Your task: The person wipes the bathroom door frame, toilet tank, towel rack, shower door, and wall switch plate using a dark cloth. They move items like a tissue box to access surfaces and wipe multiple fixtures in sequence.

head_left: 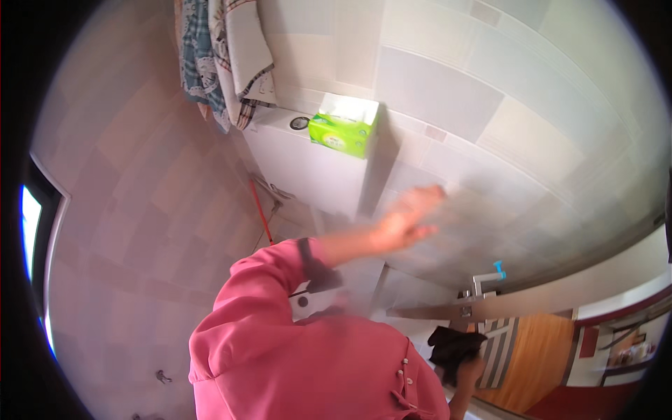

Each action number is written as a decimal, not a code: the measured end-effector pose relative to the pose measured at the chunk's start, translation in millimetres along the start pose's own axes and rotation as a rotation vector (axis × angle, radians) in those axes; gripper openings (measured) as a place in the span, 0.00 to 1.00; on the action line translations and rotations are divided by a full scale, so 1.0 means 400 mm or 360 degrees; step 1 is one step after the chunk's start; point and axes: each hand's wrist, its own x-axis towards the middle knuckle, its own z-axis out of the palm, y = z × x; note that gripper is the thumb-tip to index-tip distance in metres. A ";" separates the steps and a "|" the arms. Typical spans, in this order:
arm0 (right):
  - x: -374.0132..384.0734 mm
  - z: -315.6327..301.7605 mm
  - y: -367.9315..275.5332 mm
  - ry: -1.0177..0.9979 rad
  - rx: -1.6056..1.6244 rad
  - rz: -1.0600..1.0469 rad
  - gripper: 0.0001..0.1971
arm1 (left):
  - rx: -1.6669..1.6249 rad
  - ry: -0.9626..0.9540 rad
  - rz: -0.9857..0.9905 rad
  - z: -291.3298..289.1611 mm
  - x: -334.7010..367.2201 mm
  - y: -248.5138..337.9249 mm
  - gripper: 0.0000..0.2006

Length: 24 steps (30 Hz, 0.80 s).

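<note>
My left hand [402,222] is raised in front of the tiled wall, blurred by motion, with its fingers stretched apart and nothing visible in them. A pink sleeve is pushed up that forearm, and its dark cuff [320,269] hangs loose. Low on the right, my right hand [470,369] grips a dark, crumpled cloth [453,348] beside the basin area. The fingers of this hand are partly hidden by the cloth. Above my left hand, a green and white tissue pack [343,129] rests on the white toilet tank [308,164].
Patterned towels [224,59] hang at the upper left, over the tank. A tap [486,280] with a blue tip stands on the right. A red stick [261,212] leans near the left wall. A striped mat [500,350] lies by the wooden floor [537,357].
</note>
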 end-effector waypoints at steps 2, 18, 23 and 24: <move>-0.029 0.065 -0.043 -0.0048 0.0100 0.0060 0.22 | 0.0582 0.0460 -0.0187 -0.152 0.003 -0.055 0.35; 0.026 0.153 -0.410 -0.0778 0.0980 -0.0730 0.20 | 0.1386 0.0629 -0.1270 -0.308 0.062 -0.184 0.64; 0.060 0.157 -0.474 -0.0445 0.0914 -0.0879 0.20 | 0.1251 0.0711 -0.1128 -0.350 0.034 -0.231 0.60; 0.067 0.163 -0.484 -0.0470 0.0860 -0.0756 0.20 | 0.1190 0.0792 -0.1047 -0.362 0.025 -0.240 0.51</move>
